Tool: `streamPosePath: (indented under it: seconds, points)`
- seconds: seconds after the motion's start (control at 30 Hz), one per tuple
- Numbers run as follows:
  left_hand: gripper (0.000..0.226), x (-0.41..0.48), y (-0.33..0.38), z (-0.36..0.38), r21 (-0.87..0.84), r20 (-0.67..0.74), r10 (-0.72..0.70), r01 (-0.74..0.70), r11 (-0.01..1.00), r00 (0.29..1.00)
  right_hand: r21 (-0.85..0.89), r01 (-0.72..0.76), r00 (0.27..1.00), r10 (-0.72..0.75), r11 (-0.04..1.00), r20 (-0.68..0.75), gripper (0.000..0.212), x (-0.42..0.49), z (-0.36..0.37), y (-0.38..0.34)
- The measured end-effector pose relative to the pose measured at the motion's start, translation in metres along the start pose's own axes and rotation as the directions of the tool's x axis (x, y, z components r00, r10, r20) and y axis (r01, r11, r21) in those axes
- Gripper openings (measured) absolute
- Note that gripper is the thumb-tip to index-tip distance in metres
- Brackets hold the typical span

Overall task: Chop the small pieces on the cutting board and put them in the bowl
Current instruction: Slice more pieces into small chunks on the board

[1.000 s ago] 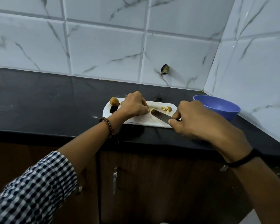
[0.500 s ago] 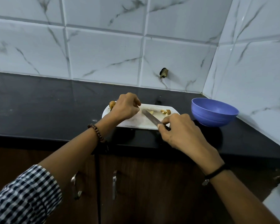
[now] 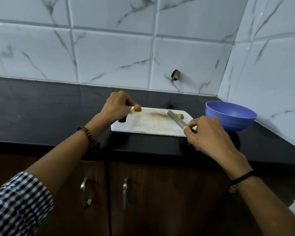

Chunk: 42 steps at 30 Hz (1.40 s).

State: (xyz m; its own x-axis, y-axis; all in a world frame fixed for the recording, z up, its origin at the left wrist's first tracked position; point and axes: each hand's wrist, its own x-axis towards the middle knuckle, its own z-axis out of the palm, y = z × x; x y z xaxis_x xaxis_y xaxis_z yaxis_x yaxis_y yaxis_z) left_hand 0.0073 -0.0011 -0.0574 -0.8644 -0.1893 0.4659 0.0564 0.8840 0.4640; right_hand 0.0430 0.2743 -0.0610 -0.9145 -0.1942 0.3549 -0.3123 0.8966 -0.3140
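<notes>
While your left hand [image 3: 117,106] sits curled at the far left corner of the cutting board [image 3: 148,124], its fingertips lie right against a round brown piece [image 3: 137,108] there, though you cannot tell whether they pinch it; your knife [image 3: 176,119] slants across the board's right part, tip beside the small chopped pieces [image 3: 180,115] at its far right corner; your right hand [image 3: 209,133] wraps its fingers round the handle over the near right corner; the blue bowl [image 3: 230,116] stands just right of the board.

Free cutting board [image 3: 152,124] middle, bowl [image 3: 228,122] rightward
</notes>
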Motion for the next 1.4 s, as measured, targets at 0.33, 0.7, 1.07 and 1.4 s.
streamPosePath:
  seconds: [0.33,0.7,1.07,1.4]
  points:
    - [0.025,0.014,0.001,0.010,0.306,0.033,0.014,-0.024,0.952,0.999,0.004,0.012,1.000,-0.012,1.000,-0.002,0.028,0.006,0.006,-0.010]
    - [0.018,0.015,0.013,0.022,0.465,-0.008,0.012,-0.007,0.885,1.000,0.030,0.016,1.000,-0.016,0.999,-0.003,0.029,0.008,0.003,-0.004]
    - [0.014,-0.011,0.059,0.040,-0.037,0.123,0.221,-0.218,0.975,0.968,0.102,0.029,0.999,-0.026,0.994,-0.031,0.028,0.006,0.005,0.006]
    - [0.027,-0.014,0.057,0.021,-0.056,0.297,0.065,-0.051,0.997,0.953,0.147,0.030,1.000,-0.028,0.989,-0.013,0.030,0.009,0.009,0.009]
